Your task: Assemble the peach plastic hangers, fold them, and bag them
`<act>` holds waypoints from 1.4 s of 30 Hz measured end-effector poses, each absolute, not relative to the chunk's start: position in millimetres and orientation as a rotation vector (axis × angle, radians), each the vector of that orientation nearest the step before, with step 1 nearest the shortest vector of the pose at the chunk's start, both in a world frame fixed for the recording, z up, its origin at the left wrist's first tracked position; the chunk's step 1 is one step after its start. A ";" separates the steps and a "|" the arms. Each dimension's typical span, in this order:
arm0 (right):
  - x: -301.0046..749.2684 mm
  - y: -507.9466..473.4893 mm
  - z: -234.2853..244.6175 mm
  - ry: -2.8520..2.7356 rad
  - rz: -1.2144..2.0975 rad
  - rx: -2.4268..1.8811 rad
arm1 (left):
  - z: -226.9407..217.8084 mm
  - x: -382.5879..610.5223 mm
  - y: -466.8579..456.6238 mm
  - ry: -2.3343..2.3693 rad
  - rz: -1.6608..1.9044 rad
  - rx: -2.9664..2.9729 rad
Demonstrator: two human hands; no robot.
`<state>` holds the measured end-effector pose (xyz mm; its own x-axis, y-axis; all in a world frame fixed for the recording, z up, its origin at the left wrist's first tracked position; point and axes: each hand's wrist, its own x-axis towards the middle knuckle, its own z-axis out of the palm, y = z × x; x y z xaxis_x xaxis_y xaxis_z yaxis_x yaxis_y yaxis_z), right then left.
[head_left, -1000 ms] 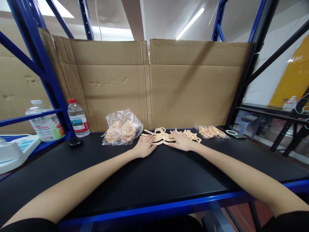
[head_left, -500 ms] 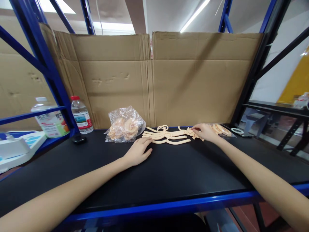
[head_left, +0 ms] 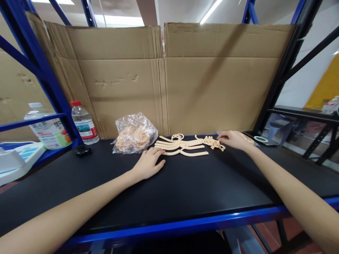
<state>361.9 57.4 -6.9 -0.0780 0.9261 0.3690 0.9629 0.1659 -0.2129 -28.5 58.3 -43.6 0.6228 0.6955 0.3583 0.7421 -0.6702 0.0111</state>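
Long cream-coloured curved strips (head_left: 194,154), of a kind I cannot make out, lie side by side on the black tabletop in front of the cardboard. Beside their right end is a small heap of short, knobby cream pieces (head_left: 214,142). My left hand (head_left: 148,164) rests flat with fingers stretched, its fingertips touching the strips' left ends. At the heap's right edge, my right hand (head_left: 234,140) has its fingers bent together; anything between them is hidden. Partly behind this hand lies a clear bag of cream pieces (head_left: 248,137).
A clear plastic bag of cream pieces (head_left: 136,135) stands left of the strips. Further left are a red-capped water bottle (head_left: 84,125), a larger bottle (head_left: 50,132) and a small black object (head_left: 82,150). A pale ring (head_left: 261,139) lies at right; cardboard (head_left: 127,84) walls the back.
My right hand has moved a little right and up, uncovering more of the small heap. My left hand stays at the strips' ends. The whole view has shifted slightly.
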 end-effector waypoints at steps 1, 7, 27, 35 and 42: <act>362.1 57.9 -7.5 -2.042 -0.110 -1.782 | -44.0 -28.5 58.6 -1.198 -0.518 -2.704; 367.5 62.6 -13.2 -2.053 -0.121 -1.765 | -45.2 -29.1 61.2 -1.138 -0.567 -2.734; 370.9 89.9 -43.3 -2.475 -0.213 -1.295 | -52.7 -31.9 72.8 -1.151 -0.597 -2.804; 364.5 91.7 -44.1 -2.488 -0.202 -1.271 | -51.9 -31.0 71.3 -1.143 -0.611 -2.806; 360.7 92.6 -43.8 -2.446 -0.123 -1.214 | -50.4 -30.4 70.4 -1.109 -0.653 -2.794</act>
